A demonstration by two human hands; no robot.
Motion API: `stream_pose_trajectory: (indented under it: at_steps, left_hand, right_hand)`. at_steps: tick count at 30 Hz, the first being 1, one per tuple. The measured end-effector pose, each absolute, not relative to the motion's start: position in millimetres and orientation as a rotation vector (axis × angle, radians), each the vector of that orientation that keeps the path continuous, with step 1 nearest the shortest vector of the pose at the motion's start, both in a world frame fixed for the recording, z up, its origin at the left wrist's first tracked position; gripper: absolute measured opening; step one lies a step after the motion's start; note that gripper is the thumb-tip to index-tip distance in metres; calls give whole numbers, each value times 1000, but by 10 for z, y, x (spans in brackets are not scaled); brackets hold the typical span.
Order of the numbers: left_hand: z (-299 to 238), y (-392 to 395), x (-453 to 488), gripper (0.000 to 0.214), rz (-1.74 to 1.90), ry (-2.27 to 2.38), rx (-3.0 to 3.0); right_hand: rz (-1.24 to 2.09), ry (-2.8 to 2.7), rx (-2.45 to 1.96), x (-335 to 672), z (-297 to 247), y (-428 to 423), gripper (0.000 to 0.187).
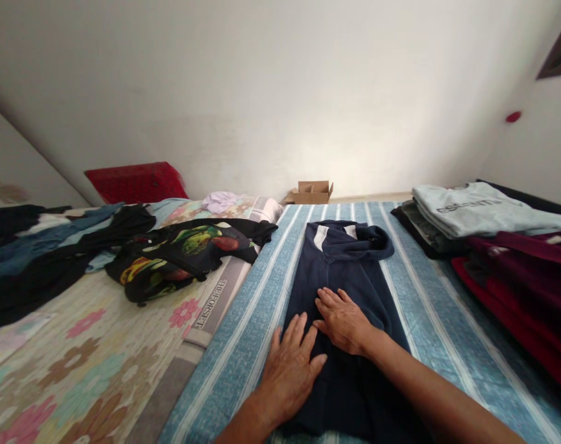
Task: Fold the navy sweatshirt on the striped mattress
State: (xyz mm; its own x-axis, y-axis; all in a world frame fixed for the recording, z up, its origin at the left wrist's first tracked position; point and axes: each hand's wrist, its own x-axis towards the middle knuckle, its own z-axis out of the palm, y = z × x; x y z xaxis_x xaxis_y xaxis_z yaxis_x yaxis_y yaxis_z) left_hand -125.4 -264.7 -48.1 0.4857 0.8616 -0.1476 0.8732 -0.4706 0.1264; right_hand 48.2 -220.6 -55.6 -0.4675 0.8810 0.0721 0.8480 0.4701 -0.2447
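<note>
A dark navy hooded garment [338, 271] with white patches near its hood lies lengthwise in front of me, folded narrow. Its hood [375, 240] is bunched at the far right end. My left hand [292, 364] rests flat on the garment's left edge, fingers stretched forward and apart. Across its middle lies my right hand [342, 320], palm down with the fingers extended. Neither hand grips the cloth. The garment's near end is partly hidden under my right forearm.
Under the garment is a blue striped bedsheet [234, 320]. To the left, a floral sheet [90, 357] carries a black printed garment [187, 253] and jumbled clothes [53, 240]. Stacked folded clothes [474, 209] and maroon garments [525, 283] lie right. A cardboard box [312, 192] sits by the wall.
</note>
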Motion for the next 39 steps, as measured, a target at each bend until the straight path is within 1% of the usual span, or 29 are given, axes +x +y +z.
stream_pose_trajectory:
  at_steps: [5,11,14,16,21,28,34,39]
  left_hand:
    - [-493,-2656,-1243,52,-95,1534,2542]
    - [-479,-2656,-1233,51,-78,1534,2543]
    - [-481,-2664,-1227,50,-88,1547,2537]
    - [-479,-2674,-1220,50,-95,1560,2524]
    - [-454,-2693,-1198,51,-95,1570,2509]
    - [-449,-2678,-1209,52,-93,1551,2539]
    - [-455,-2675,-1235,52,-50,1496,2545]
    - [-454,-2687,-1216,52,2,1491,2535]
  right_hand:
    - [244,-2473,-1523,477,-501,-2315,48]
    - [301,-2405,-1307,422,-367,-2774,23]
    - [320,-2365,-1270,400,-442,-3003,17]
    - [288,-2336,-1272,391,-536,-3091,17]
    - [184,-2305,-1279,393,-693,-3162,31]
    - [165,-2310,-1304,412,-665,-3200,35]
    - [126,-2275,-1233,467,-626,-3220,33]
    - [69,-2270,-958,506,-538,-3343,17]
